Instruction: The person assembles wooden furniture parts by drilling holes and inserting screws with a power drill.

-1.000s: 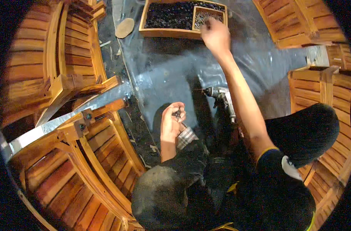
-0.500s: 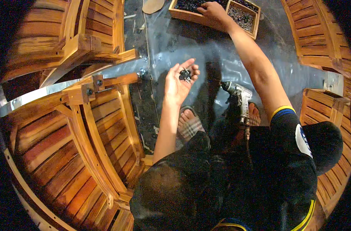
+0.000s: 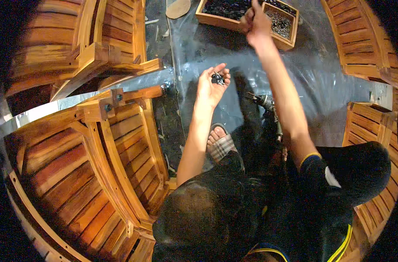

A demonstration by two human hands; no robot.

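My left hand (image 3: 207,91) is turned palm up, its fingers curled around a small cluster of black and silvery metal fasteners (image 3: 217,79). My right hand (image 3: 259,29) hovers at the near edge of a wooden tray (image 3: 227,20). Its fingers look bent together, and whatever they hold is hidden and slightly blurred. Dark small parts (image 3: 225,8) fill the tray's large compartment, while a smaller section on the right contains short metallic pieces (image 3: 280,24). Beneath my right forearm is a pneumatic driver (image 3: 265,102), partly covered by the arm.
Slatted wooden furniture frames (image 3: 68,174) crowd the left side, with a jutting wooden rail (image 3: 142,93). More slatted pieces (image 3: 367,124) stand on the right. A flat tan oval piece (image 3: 178,8) lies on the floor sheeting left of the tray. My sandalled foot (image 3: 221,142) is below my left hand.
My right hand has drawn back from the large compartment toward me and slightly right. My left hand still holds the fasteners. The whole view has shifted a little, and the forearm now covers more of the driver.
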